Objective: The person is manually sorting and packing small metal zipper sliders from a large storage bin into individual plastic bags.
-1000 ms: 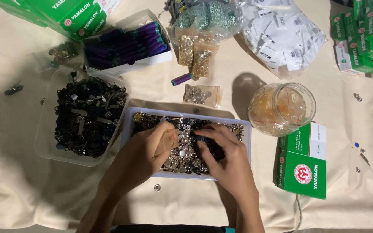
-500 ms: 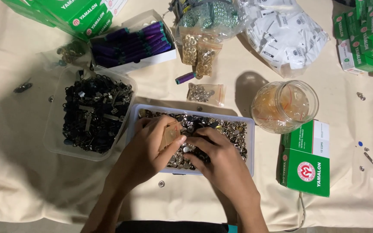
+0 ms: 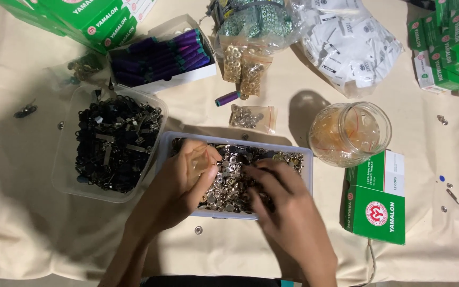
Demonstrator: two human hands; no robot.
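Hovering over shallow clear tray of small silver metal fasteners, both hands meet at tray middle. Left hand pinches small clear packet, fingers closed on it. Right hand curls down into fasteners directly beneath; grip unclear. Tray's long axis runs left-right across cloth-covered surface.

Warm, fairly dim light falls from above and slightly right, leaving the cream cloth on the table yellowish. Soft shadows pool left of the clear tub of dark parts and left of the glass jar, whose rim shows mild glare. The right hand is smeared by motion blur at the fingers; the left hand is sharper. Glints sparkle off the metal pieces in the tray. The bottom edge darkens, and fine detail looks soft and compressed throughout.
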